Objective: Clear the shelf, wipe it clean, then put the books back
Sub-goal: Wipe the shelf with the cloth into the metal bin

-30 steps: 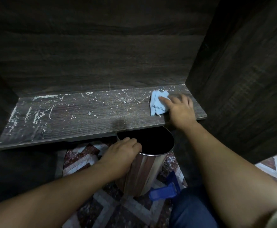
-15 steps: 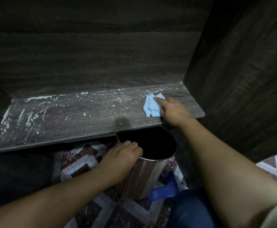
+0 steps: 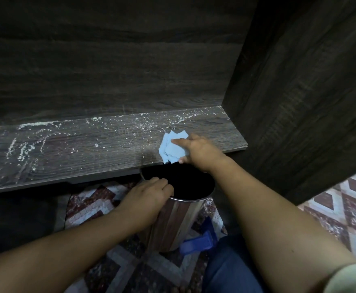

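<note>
The shelf before me is dark grey-brown with a fine streaked wood grain. It is flecked with white specks, thickest at its left end and along its back edge. The back panel and the right side panel carry the same dark grain. The cloth at the shelf's front edge is plain pale blue. The bin below is silvery steel with brown vertical streaks on its wall, and black inside. The floor is a mosaic of maroon, white and grey in chevrons and diamonds. A plastic piece by the bin's foot is bright blue. My trousers are dark blue and my sleeve is off-white.
</note>
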`<act>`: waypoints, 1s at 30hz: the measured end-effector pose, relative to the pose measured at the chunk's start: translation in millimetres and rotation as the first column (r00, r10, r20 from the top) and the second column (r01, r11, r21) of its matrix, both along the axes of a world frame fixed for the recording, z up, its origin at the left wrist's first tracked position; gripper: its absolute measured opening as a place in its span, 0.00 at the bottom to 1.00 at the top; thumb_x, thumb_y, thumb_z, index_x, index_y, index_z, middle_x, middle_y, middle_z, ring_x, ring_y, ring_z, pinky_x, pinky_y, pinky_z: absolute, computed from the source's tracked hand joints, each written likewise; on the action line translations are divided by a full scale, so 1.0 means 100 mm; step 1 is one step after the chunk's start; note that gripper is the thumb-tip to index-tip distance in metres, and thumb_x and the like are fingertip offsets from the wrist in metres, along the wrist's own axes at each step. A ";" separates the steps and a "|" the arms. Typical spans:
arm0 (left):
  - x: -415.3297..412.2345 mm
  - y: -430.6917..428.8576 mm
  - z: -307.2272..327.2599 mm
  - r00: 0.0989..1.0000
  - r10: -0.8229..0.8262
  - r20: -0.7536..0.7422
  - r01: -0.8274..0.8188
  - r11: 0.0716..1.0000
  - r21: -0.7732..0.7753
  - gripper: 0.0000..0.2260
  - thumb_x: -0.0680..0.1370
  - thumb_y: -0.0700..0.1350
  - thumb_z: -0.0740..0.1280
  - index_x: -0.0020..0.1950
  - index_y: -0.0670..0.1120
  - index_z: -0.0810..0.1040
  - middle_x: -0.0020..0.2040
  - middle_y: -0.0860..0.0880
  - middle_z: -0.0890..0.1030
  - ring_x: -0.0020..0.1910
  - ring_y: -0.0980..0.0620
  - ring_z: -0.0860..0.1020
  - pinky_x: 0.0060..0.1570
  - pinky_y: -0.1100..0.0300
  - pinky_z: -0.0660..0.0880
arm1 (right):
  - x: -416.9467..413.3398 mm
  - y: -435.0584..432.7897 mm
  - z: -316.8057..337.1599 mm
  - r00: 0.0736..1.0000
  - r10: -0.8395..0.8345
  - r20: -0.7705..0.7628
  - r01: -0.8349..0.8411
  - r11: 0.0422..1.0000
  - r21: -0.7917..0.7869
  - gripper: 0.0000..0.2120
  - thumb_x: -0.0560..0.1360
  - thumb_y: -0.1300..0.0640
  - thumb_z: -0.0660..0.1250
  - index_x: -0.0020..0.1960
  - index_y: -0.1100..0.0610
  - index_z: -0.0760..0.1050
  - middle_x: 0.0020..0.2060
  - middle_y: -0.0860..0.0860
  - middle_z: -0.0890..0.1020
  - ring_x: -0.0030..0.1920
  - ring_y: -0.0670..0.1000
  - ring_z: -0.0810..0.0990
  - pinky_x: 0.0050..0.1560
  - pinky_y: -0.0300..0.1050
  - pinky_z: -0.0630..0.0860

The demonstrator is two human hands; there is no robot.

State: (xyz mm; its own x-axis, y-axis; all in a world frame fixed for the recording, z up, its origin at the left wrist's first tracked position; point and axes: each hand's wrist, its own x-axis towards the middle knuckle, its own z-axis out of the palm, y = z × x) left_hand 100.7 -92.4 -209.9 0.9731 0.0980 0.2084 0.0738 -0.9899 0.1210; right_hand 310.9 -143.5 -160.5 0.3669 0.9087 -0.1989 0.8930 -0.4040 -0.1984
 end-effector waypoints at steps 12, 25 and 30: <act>-0.08 0.01 0.08 1.000 0.021 -0.005 -0.021 0.999 0.044 0.20 0.55 0.40 0.80 0.39 0.51 0.75 0.35 0.54 0.73 0.33 0.54 0.73 0.27 0.64 0.64 | 0.15 -0.03 0.02 0.968 -0.247 0.047 0.221 0.925 0.310 0.27 0.76 0.61 0.61 0.73 0.44 0.66 0.65 0.58 0.72 0.63 0.62 0.72 0.62 0.54 0.71; -0.08 0.07 0.00 0.998 0.064 -0.017 -0.064 0.998 0.002 0.18 0.59 0.36 0.77 0.41 0.49 0.74 0.38 0.51 0.72 0.36 0.51 0.73 0.28 0.59 0.71 | -0.05 0.08 0.06 1.000 -0.020 -0.015 0.022 0.996 0.082 0.24 0.72 0.58 0.68 0.65 0.40 0.74 0.64 0.50 0.77 0.61 0.54 0.76 0.58 0.42 0.72; -0.04 0.04 0.03 0.998 0.057 -0.020 -0.057 0.998 0.013 0.17 0.59 0.39 0.78 0.41 0.50 0.74 0.37 0.52 0.73 0.36 0.51 0.74 0.29 0.60 0.71 | 0.13 -0.02 0.12 0.971 -0.080 -0.226 0.138 0.956 0.257 0.25 0.72 0.60 0.67 0.66 0.43 0.75 0.64 0.51 0.78 0.59 0.52 0.77 0.58 0.42 0.73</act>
State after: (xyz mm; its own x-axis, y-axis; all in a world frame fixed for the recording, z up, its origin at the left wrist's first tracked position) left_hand 96.8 -88.3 -206.7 0.9700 0.1510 0.1905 0.1325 -0.9854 0.1066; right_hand 324.0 -145.2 -148.6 0.4430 0.8958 -0.0362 0.7721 -0.4018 -0.4923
